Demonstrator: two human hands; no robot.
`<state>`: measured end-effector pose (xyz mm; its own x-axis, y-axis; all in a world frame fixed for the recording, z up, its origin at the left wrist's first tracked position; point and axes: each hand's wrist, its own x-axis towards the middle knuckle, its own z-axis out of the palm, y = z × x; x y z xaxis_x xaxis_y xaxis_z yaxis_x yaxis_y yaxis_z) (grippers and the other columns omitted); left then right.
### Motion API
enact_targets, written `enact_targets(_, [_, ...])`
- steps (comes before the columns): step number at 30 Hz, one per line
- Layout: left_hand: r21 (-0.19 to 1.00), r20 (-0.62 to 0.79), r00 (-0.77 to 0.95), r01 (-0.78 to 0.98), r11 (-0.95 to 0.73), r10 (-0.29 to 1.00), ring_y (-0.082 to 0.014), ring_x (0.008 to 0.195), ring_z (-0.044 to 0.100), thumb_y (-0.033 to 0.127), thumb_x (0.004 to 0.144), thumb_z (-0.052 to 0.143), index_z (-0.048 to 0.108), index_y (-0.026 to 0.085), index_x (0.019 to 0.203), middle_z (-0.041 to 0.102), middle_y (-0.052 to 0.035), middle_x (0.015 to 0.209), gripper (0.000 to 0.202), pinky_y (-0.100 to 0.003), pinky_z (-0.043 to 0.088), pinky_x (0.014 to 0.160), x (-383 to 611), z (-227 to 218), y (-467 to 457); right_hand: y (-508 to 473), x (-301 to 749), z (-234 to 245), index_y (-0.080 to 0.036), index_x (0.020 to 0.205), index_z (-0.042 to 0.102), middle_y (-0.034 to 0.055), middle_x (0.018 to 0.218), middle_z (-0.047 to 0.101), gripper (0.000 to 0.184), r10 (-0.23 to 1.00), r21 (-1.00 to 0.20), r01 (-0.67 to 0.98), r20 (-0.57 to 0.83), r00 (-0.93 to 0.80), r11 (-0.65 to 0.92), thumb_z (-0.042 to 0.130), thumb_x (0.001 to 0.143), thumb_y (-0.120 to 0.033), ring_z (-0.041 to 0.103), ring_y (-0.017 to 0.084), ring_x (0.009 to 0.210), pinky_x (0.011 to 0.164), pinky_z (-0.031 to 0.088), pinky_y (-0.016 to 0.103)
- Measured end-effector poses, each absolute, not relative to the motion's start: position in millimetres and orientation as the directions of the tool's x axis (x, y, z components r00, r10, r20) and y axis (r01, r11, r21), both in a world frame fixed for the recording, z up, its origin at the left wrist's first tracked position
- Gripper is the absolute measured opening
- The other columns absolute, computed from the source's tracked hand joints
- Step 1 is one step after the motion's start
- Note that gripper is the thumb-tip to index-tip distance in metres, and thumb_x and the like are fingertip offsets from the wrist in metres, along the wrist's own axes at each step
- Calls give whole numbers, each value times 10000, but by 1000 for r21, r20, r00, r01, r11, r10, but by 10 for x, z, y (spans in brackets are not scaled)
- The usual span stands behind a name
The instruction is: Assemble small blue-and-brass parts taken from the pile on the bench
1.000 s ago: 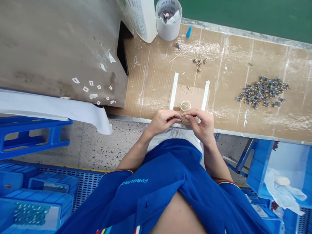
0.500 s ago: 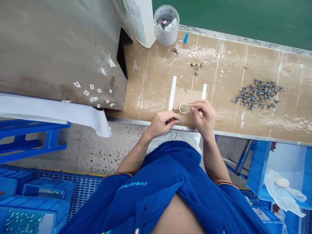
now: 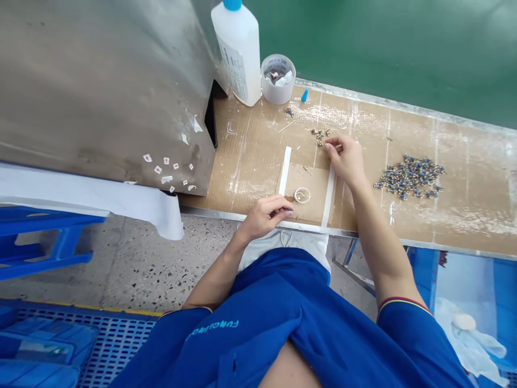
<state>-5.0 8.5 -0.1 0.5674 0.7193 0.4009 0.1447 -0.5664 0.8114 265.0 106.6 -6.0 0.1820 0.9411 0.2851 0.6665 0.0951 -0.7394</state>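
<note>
Metal parts [image 3: 320, 134] near outstretched right hand [image 3: 348, 160], grip unclear; left hand [image 3: 264, 216] pinches tiny piece [image 3: 290, 209].

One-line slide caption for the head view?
Right hand beside a small cluster of metal parts; left hand pinching a tiny piece near a white ring on cardboard.

Near the top, left of the middle, a bottle [image 3: 242, 59] and a tub [image 3: 278, 96] stand side by side on the table [image 3: 250, 156]. A big pile of parts [image 3: 410, 178] lies right of the right hand [image 3: 345, 157], and a small bunch [image 3: 319, 134] lies just left of it. Near the middle, a ring [image 3: 302, 202] sits on a card [image 3: 317, 183] between two strips, just up and right of the left hand [image 3: 269, 214].
</note>
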Motion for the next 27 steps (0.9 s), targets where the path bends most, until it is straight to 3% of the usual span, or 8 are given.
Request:
enact_targets(5, [806,410,560,148,-574,720,-56,642,511,134,948,590,679,112,907,610,-16,768,101,-168,405,613,-62,10,79,1242,2572,-12,-156,860,713,55,869,648,105,954,-691,717,267,138,89,643,802,-207,495,81,722,860,486,309])
enact_targets(9, [814,376,572,172,-555,729,-72,669,534,157,958,574,675,111,945,638,-40,818,112,-181,410,611,-66,-2,73,1055,2597,77,-141,770,665,34,795,641,51,952,-731,663,292,92,161,654,743,-183,492,53,662,710,476,234])
enact_targets(12, [797,377,582,193,-573,720,-84,697,554,143,954,567,673,106,958,645,-48,832,112,-192,429,634,-62,-13,71,700,2569,163,-136,788,659,15,745,644,104,946,-843,524,260,194,125,670,759,-235,529,37,639,616,459,175])
enact_targets(17, [754,435,590,174,-634,680,-99,774,634,125,971,566,695,88,1003,703,-75,895,138,-201,481,684,-45,-47,75,-73,2341,178,-142,874,705,29,780,707,297,956,-981,186,98,277,47,780,744,-398,648,56,665,651,567,183])
enact_targets(22, [729,462,576,187,-659,675,-118,779,674,186,993,569,715,99,973,727,-78,874,172,-224,516,700,-22,-105,66,-513,1978,-22,-147,829,691,41,726,719,415,951,-992,-87,-115,286,-93,838,671,-502,694,110,637,601,595,208])
enact_targets(27, [701,467,586,212,-681,662,-116,749,662,213,992,581,714,105,921,720,-71,833,185,-221,501,691,5,-120,55,-561,1747,-131,-141,779,668,42,735,724,457,945,-983,-147,-147,293,-107,839,649,-544,698,108,643,603,597,202])
